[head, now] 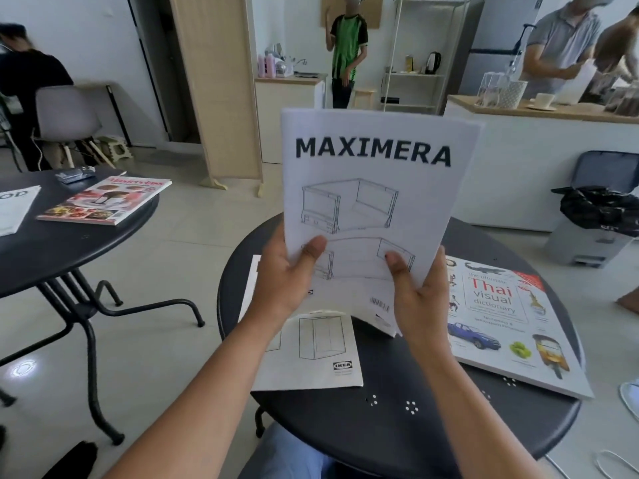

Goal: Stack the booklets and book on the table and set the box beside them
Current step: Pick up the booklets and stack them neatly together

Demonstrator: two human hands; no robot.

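Observation:
I hold a white MAXIMERA booklet (pixel 373 188) upright above the round black table (pixel 415 437). My left hand (pixel 287 274) grips its lower left edge and my right hand (pixel 420 292) grips its lower right edge, thumbs on the cover. Under it, flat on the table, lies another white IKEA booklet (pixel 321 354), and a further booklet's barcoded page (pixel 377 305) shows just beneath the held one. The Thai visual dictionary book (pixel 501 319) lies flat at the table's right. No box is visible.
A second black table (pixel 52 250) at the left carries a magazine (pixel 107 200), a white booklet (pixel 14 207) and a small dark object (pixel 74 174). A bin with a black bag (pixel 598 212) stands right. Several people stand or sit around the room behind.

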